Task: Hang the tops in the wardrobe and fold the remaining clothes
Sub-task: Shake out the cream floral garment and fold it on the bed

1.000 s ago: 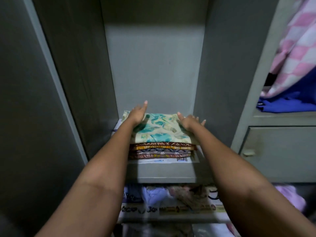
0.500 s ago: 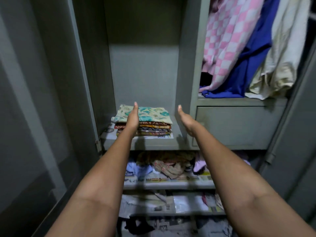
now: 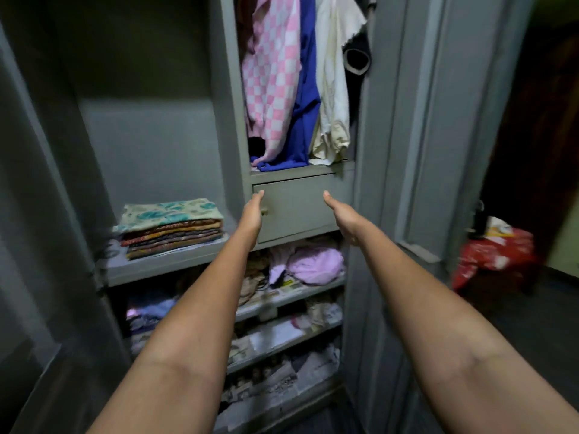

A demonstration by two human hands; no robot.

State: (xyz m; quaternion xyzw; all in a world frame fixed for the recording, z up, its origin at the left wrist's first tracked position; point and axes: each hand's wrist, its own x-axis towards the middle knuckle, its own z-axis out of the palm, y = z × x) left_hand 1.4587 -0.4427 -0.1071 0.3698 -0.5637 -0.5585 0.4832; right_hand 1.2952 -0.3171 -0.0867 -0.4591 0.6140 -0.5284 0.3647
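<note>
- Now, in the head view, both arms reach forward into the open grey wardrobe [image 3: 369, 120]. The left hand [image 3: 252, 211] and the right hand [image 3: 340, 214] have straight, relaxed fingers and they hold nothing; they hang in front of the small drawer [image 3: 297, 208], and I cannot tell if they touch it.
- The stack of folded clothes [image 3: 171, 227] lies on the shelf [image 3: 163, 266] in the left compartment, apart from both hands. On top is a pale cloth with teal leaf print [image 3: 170, 209], and under it are several dark patterned pieces with neat edges.
- In the right upper compartment hang three tops side by side: a pink checked top [image 3: 272, 73], a blue top [image 3: 308, 98] and a cream top [image 3: 332, 89]. Their lower ends rest on the ledge above the drawer.
- On the lower shelves lie loose items, among them a lilac bundle [image 3: 313, 264], on newspaper lining.
- My judgement on handling: the folded pile is soft and light, but it has no stiffness, so it will sag or slide apart if it is taken by one edge. Better is to hold it from both sides with flat palms, low, under the bottom piece.
- The hanging tops are limp too; a good hold would be at the shoulders or the hanger, which is not visible here.
</note>
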